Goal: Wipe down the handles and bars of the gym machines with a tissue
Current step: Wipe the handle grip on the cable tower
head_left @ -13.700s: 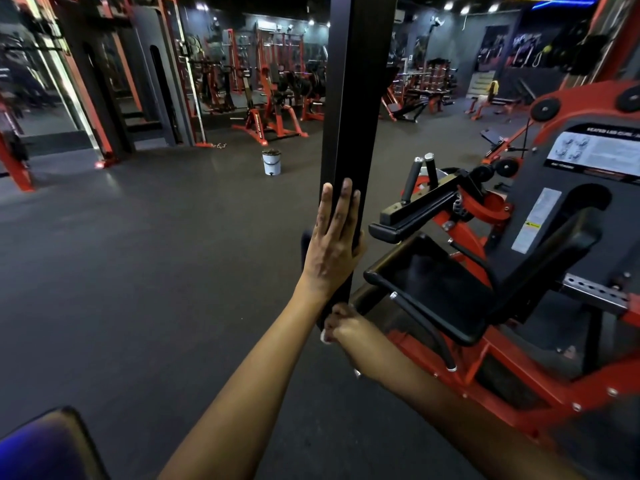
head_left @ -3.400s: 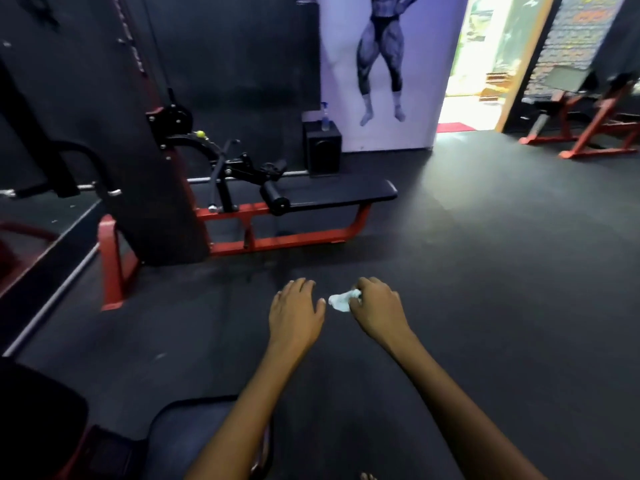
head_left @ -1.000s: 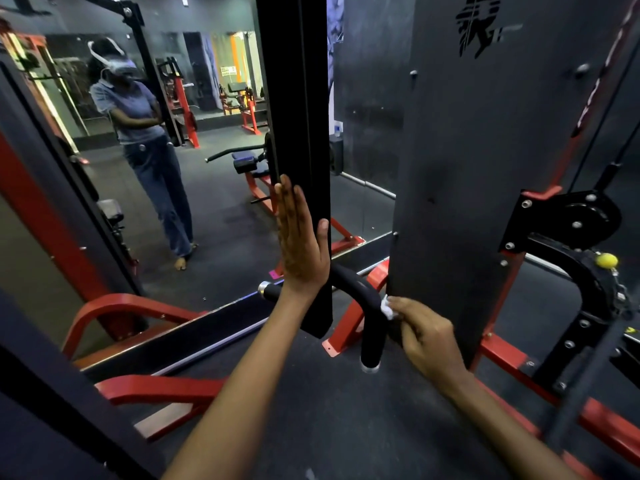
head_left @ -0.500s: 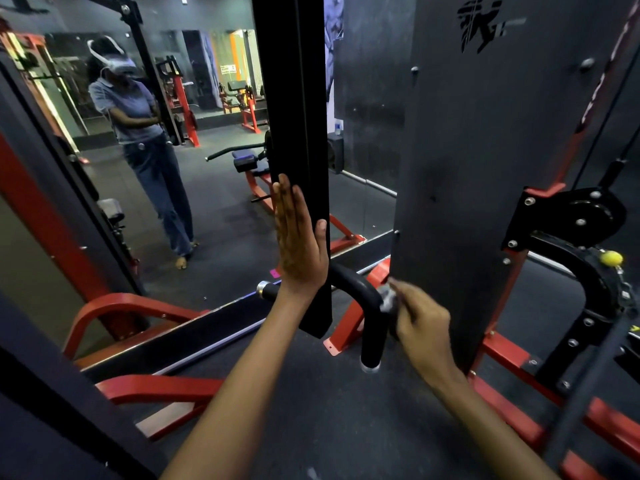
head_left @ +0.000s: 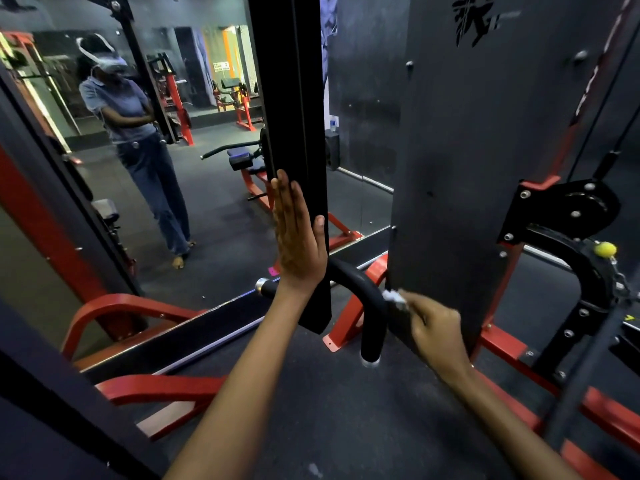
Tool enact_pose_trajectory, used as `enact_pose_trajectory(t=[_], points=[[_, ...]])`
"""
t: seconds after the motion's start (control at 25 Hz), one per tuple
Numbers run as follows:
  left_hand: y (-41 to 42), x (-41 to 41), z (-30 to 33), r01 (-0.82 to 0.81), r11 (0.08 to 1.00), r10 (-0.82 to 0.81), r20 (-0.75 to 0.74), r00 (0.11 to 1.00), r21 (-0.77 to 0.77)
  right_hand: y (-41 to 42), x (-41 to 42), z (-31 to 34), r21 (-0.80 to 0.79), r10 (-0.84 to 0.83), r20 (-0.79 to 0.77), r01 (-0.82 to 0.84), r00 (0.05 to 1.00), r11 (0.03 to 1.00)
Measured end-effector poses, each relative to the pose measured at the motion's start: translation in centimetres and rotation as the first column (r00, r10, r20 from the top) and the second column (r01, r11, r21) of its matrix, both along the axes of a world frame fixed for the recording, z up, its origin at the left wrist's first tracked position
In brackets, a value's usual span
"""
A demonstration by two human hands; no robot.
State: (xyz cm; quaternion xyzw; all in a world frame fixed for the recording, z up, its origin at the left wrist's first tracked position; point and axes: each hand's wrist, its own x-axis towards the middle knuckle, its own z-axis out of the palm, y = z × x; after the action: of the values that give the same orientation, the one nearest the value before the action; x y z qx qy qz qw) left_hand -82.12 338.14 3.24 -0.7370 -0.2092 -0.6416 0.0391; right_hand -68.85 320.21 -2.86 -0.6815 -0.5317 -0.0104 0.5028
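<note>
A curved black padded handle bar (head_left: 367, 299) with chrome end caps hangs low in the middle of the view. My right hand (head_left: 433, 327) pinches a crumpled white tissue (head_left: 393, 296) and presses it against the right side of the bar's bend. My left hand (head_left: 299, 237) lies flat, fingers together and pointing up, against a black vertical post (head_left: 294, 116) just left of the bar. The bar's middle part is hidden behind that post and my left hand.
A tall black weight-stack cover (head_left: 485, 150) stands right behind the bar. A black pulley bracket (head_left: 571, 216) with a yellow knob (head_left: 605, 249) is at right. Red frame rails (head_left: 149, 306) run along the floor. A wall mirror (head_left: 156, 150) at left reflects a standing person.
My right hand has slid the tissue a little along the bend of the bar, out to its right side. My left hand stays flat on the post.
</note>
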Motion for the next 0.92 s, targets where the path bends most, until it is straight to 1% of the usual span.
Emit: enact_pose_trajectory(t=[0.04, 0.08, 0.16, 0.2, 0.24, 0.28, 0.36, 0.4, 0.48, 0.52, 0.56, 0.6, 0.68, 0.72, 0.76, 0.8, 0.88, 0.92], points=[[0.1, 0.0, 0.1, -0.001, 1.0, 0.001, 0.002, 1.0, -0.002, 1.9, -0.4, 1.3, 0.018, -0.003, -0.028, 0.003, 1.0, 1.0], [0.1, 0.0, 0.2, 0.002, 1.0, -0.002, 0.001, 1.0, -0.006, 3.8, -1.6, 3.2, 0.011, 0.058, -0.021, -0.057, 0.998, 0.998], [0.0, -0.1, 0.2, 0.008, 1.0, -0.009, -0.002, 1.0, -0.006, 6.0, -4.5, 5.2, -0.039, 0.235, 0.12, -0.232, 0.965, 0.972], [0.0, -0.1, 0.1, 0.009, 1.0, -0.009, -0.005, 1.0, -0.001, 5.9, -5.3, 5.2, -0.04, 0.271, 0.191, -0.269, 0.943, 0.962], [0.0, -0.2, 0.0, 0.008, 1.0, -0.008, -0.009, 1.0, 0.004, 5.2, -5.3, 4.4, -0.007, 0.267, 0.215, -0.272, 0.939, 0.962], [0.0, -0.3, 0.0, 0.005, 1.0, -0.005, -0.011, 1.0, 0.009, 4.0, -4.7, 3.0, 0.037, 0.243, 0.165, -0.252, 0.956, 0.967], [-0.1, -0.4, 0.1, 0.001, 1.0, -0.001, -0.018, 1.0, 0.005, 0.2, -3.1, -0.6, 0.086, 0.124, 0.044, -0.127, 0.991, 0.988], [-0.2, -0.4, 0.1, -0.001, 1.0, 0.001, -0.018, 1.0, -0.001, -1.2, -2.5, -2.0, 0.06, 0.043, -0.016, -0.042, 0.999, 0.997], [-0.3, -0.2, -0.3, -0.013, 1.0, 0.013, 0.007, 1.0, -0.006, -1.3, -2.1, -2.3, -0.004, -0.039, -0.179, 0.039, 0.983, 0.999], [-0.3, -0.1, -0.3, -0.021, 1.0, 0.021, 0.019, 1.0, -0.01, 0.2, -2.2, -1.0, 0.01, -0.023, -0.237, 0.025, 0.971, 1.0], [-0.3, 0.0, -0.3, -0.023, 1.0, 0.023, 0.025, 0.999, -0.019, 2.3, -2.5, 0.9, 0.028, 0.044, -0.25, -0.038, 0.967, 0.999], [-0.4, 0.0, -0.3, -0.019, 0.999, 0.02, 0.024, 1.0, -0.027, 4.3, -3.2, 3.2, 0.013, 0.138, -0.211, -0.138, 0.968, 0.99], [-0.4, -0.1, -0.5, -0.01, 1.0, 0.01, 0.014, 1.0, -0.022, 6.7, -4.5, 5.4, -0.021, 0.335, -0.039, -0.336, 0.941, 0.942], [-0.2, -0.2, -0.6, -0.007, 1.0, 0.007, 0.009, 1.0, -0.014, 6.8, -4.8, 5.1, -0.003, 0.364, 0.036, -0.364, 0.931, 0.932], [-0.1, -0.3, -0.6, -0.004, 1.0, 0.004, 0.004, 1.0, -0.007, 6.1, -4.7, 4.2, 0.039, 0.345, 0.057, -0.347, 0.937, 0.937], [-0.1, -0.3, -0.5, -0.004, 1.0, 0.004, 0.001, 1.0, -0.004, 4.7, -4.3, 2.6, 0.092, 0.31, 0.047, -0.313, 0.949, 0.945], [-0.3, -0.2, -0.5, -0.011, 1.0, 0.011, 0.001, 1.0, -0.009, 0.7, -3.5, -0.5, 0.215, 0.192, 0.087, -0.206, 0.978, 0.955], [-0.4, -0.1, -0.6, -0.012, 1.0, 0.013, 0.006, 1.0, -0.013, -0.2, -3.0, -1.5, 0.25, 0.146, 0.129, -0.175, 0.981, 0.952]])
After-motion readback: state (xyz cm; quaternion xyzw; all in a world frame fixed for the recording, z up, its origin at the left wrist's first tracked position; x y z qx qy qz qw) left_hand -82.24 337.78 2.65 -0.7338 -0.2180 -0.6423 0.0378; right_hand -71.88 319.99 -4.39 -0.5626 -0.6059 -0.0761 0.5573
